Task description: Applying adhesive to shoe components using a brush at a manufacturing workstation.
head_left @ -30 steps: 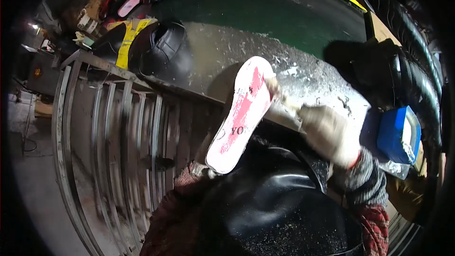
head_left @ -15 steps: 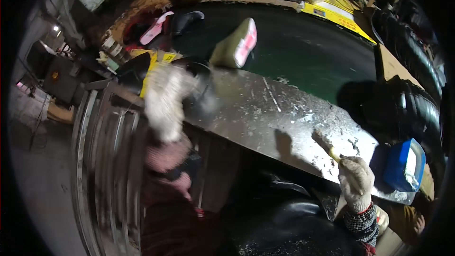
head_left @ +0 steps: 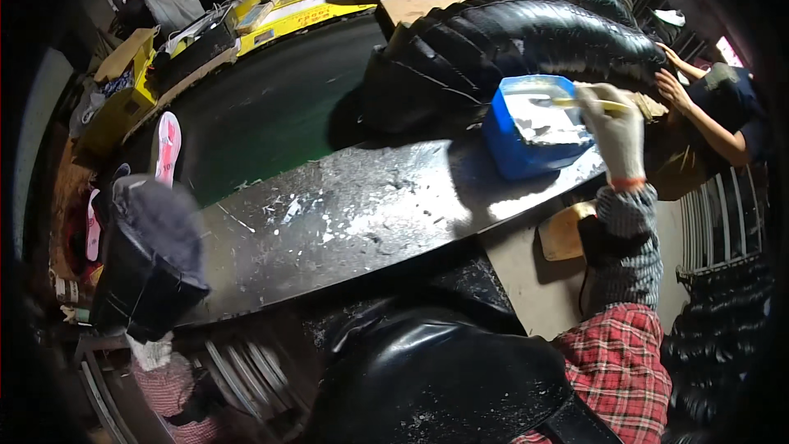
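My left hand (head_left: pixel 150 352), in a whitish knit glove, is closed on the lower part of a black boot (head_left: pixel 131 279) at the bench's left end. The boot tilts, and its wide mouth shows a grey fuzzy lining. My right hand (head_left: pixel 618 133), gloved too, grips a brush by its yellowish handle (head_left: pixel 608 104). The brush's end is over or in the white paste (head_left: pixel 538 115) inside a blue tub (head_left: pixel 501 144), which stands on the right of the metal bench top (head_left: pixel 329 230).
Pink insoles (head_left: pixel 168 152) show beyond the boot. A dark green belt (head_left: pixel 271 99) runs behind the bench, with yellow bins (head_left: pixel 123 115) past it. Long rows of shiny black nested pieces (head_left: pixel 526 37) lie behind the tub. At the right, another person's hands (head_left: pixel 675 89) touch one row.
The view has swung to the right. My right hand has carried the brush from the bench top to the blue tub. My left hand, blurred earlier, now holds up the boot.
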Motion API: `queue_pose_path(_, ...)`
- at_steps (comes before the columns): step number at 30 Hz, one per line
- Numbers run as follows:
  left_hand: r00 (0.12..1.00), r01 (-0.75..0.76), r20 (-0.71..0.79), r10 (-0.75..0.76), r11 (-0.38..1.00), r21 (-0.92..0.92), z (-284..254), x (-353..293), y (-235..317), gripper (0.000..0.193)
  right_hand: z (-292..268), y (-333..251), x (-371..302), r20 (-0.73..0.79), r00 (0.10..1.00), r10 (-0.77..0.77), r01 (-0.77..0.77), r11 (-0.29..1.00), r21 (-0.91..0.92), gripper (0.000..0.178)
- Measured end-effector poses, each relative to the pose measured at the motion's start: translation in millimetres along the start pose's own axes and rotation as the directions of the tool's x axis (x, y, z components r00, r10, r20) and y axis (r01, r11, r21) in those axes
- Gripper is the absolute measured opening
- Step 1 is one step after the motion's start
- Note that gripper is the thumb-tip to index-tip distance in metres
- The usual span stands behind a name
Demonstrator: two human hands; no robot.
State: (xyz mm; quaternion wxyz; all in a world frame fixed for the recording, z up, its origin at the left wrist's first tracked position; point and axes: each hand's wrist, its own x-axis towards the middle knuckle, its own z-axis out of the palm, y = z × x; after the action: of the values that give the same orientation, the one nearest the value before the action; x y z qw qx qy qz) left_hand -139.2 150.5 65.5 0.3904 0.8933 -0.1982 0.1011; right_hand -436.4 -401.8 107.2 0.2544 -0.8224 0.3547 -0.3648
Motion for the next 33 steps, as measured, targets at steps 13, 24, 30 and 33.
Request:
queue_pose_path(13,0.837,0.541,0.447,-0.316,0.603,-0.587,92,-116,45,0.051,14,-27,-86,-0.098,0.992,-0.082,0.118,0.886,0.449,0.013)
queue_pose_path(24,0.808,0.586,0.549,-0.212,0.38,-0.716,137,-77,36,0.051,152,-55,-83,0.593,0.802,-0.068,-0.464,0.554,0.691,0.023)
queue_pose_path(30,0.803,0.59,0.569,-0.175,0.359,-0.723,149,-60,27,0.051,129,-47,-101,0.59,0.801,0.105,-0.548,0.525,0.651,0.032)
queue_pose_path(33,0.813,0.575,0.559,-0.16,0.372,-0.729,145,-60,36,0.051,138,-82,-64,0.46,0.887,-0.025,-0.356,0.597,0.719,0.029)
